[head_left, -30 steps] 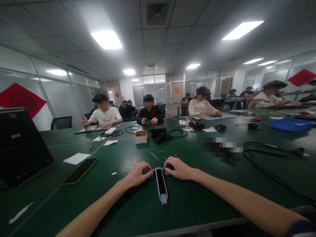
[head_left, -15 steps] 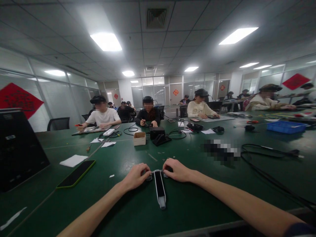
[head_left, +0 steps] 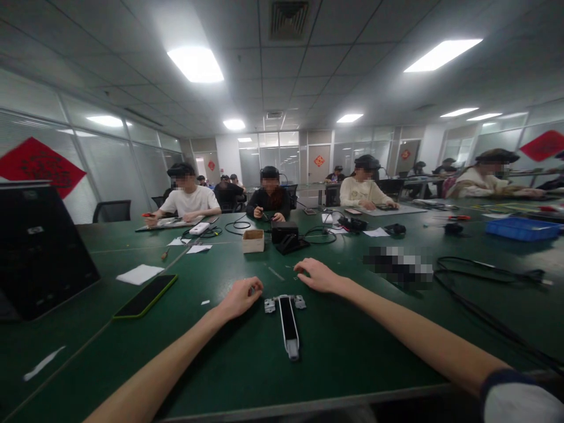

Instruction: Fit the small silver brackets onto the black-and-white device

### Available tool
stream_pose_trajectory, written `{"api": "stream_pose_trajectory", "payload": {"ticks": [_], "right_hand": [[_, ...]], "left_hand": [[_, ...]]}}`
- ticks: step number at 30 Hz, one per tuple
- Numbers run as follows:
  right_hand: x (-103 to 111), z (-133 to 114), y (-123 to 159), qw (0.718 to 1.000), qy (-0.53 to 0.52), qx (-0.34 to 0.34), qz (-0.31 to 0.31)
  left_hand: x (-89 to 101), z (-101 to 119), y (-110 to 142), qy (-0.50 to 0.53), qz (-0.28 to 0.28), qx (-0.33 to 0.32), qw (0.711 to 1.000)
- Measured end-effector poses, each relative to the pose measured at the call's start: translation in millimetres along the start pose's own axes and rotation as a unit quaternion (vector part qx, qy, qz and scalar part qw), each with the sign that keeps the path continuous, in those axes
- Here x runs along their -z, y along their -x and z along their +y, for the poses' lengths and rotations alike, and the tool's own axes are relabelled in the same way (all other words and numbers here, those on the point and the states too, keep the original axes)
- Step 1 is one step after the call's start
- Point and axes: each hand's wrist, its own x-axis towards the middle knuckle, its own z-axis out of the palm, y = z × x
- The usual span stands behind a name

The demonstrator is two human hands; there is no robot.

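Note:
On the green table in front of me lies a T-shaped device point(head_left: 289, 329), with a long black strip in a white frame and a grey end toward me. Small grey metal brackets point(head_left: 300, 302) stick out on both sides of its far end. My left hand point(head_left: 242, 296) rests just left of the brackets, fingers loosely curled and apart from the thumb, not touching the device. Farther forward and to the right, my right hand point(head_left: 318, 275) is stretched out above the table beside tiny bits point(head_left: 296, 278). Its fingers are partly spread, with nothing visible in them.
A green-edged phone point(head_left: 146, 296) and white paper point(head_left: 140, 274) lie at left, near a black HP-marked case point(head_left: 39, 252). Ahead stands a small cardboard box point(head_left: 253, 241). Black cables point(head_left: 480, 264) and a blue tray point(head_left: 523, 228) are at right. Several people sit across the table.
Both hands have let go of the brackets beside the device. My right hand has moved forward toward the tiny bits; my left has drawn back left. The camera view has shifted slightly.

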Motion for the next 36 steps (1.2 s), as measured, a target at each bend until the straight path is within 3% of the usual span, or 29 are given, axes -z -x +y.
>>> {"api": "stream_pose_trajectory", "payload": {"ticks": [6, 11, 16, 21, 24, 29, 32, 34, 36], "right_hand": [[-4, 5, -26, 0.991, 0.045, 0.040, -0.118], [1, -3, -28, 0.989, 0.046, 0.004, -0.140], [2, -32, -22, 0.997, -0.048, 0.010, -0.063], [-6, -63, -10, 0.973, -0.230, 0.005, 0.005], [-9, -67, -2, 0.954, -0.298, -0.029, 0.031], [-14, -64, 10, 0.926, -0.375, -0.048, 0.015], [-9, -57, 15, 0.952, -0.303, -0.024, 0.024], [-2, -44, 18, 0.984, -0.171, -0.001, 0.053], [7, -21, 21, 0.997, -0.021, -0.014, 0.077]], "left_hand": [[-8.9, 0, -4, -0.007, -0.001, -0.018, 1.000], [-11.4, 1, -7, -0.007, 0.024, -0.028, 0.999], [-9.9, 12, -6, -0.003, 0.080, -0.012, 0.997], [-7.0, 35, -1, 0.020, 0.106, -0.021, 0.994], [-5.4, 44, 3, 0.029, 0.114, -0.024, 0.993], [-7.2, 50, 6, 0.024, 0.098, -0.061, 0.993], [-8.5, 50, 6, 0.025, 0.099, -0.070, 0.992], [-8.3, 46, 6, 0.023, 0.102, -0.071, 0.992], [-7.6, 41, 5, 0.006, 0.107, -0.069, 0.992]]}}
